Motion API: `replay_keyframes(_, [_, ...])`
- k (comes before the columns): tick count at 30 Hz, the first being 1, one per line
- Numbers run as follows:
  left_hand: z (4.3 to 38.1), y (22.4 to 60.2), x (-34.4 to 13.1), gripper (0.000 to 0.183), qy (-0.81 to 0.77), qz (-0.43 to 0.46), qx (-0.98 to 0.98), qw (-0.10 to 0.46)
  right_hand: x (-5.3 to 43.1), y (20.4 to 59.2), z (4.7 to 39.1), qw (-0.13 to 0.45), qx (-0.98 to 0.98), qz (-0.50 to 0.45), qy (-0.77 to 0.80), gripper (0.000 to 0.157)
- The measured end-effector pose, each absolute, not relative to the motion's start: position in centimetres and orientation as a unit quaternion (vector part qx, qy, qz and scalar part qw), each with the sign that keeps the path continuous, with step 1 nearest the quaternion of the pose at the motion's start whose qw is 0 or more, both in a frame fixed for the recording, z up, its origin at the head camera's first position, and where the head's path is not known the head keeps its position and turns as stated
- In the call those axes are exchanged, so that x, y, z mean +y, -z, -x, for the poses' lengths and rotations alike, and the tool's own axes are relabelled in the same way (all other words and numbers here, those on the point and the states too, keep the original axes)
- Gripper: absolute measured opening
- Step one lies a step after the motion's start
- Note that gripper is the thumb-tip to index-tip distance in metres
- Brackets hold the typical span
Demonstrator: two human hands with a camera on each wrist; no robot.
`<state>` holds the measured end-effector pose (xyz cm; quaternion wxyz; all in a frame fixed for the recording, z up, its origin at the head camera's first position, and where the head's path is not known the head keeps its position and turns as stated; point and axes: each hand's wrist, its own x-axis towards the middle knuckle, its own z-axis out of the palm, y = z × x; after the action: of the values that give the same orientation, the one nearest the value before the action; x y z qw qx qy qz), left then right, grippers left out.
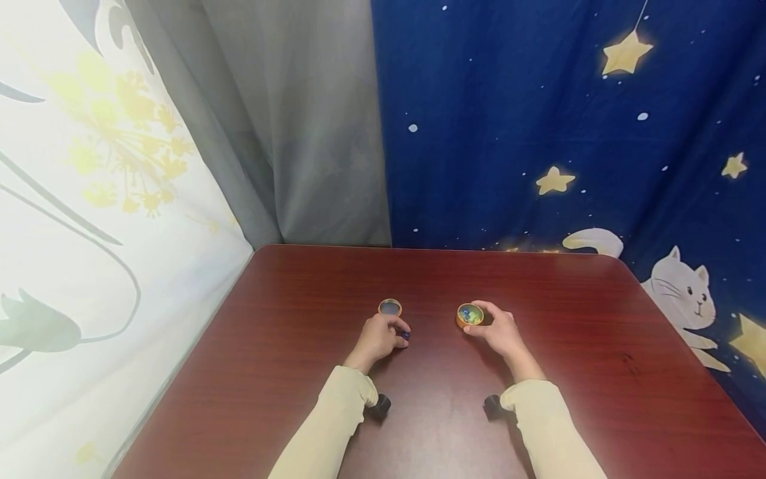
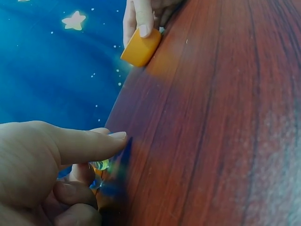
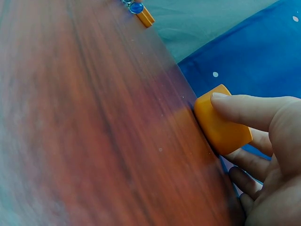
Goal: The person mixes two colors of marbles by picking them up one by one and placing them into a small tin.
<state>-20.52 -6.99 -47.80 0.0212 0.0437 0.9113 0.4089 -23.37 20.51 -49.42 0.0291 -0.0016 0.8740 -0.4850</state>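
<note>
My right hand (image 1: 503,332) grips a small round orange tin (image 1: 469,315) between thumb and fingers. Green and blue glass pieces, apparently marbles, show inside it in the head view. From the right wrist view only the tin's side (image 3: 221,122) shows, tilted in that picture. My left hand (image 1: 378,338) is curled round a few glass marbles, one of them blue (image 3: 136,7) and another yellow-green (image 2: 101,165). How many it holds is hidden by the fingers. Just beyond the left hand lies a round orange-rimmed lid or shallow tin (image 1: 390,307), grey inside.
Both hands are over a dark red wooden table (image 1: 311,286). Behind it hang a grey curtain (image 1: 323,133) and a blue curtain (image 1: 479,133) with stars. A white patterned curtain (image 1: 179,253) borders the left side. Black wrist devices (image 1: 378,407) sit under both sleeves.
</note>
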Motion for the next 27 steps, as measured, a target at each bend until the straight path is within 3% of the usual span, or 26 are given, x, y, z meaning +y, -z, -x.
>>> replay_keyframes(27, [20.32,47.92,-7.04,0.016,-0.416,-0.045,0.908,0.028,20.49,49.39,23.2,0.027,0.876,-0.001,0.481,0.064])
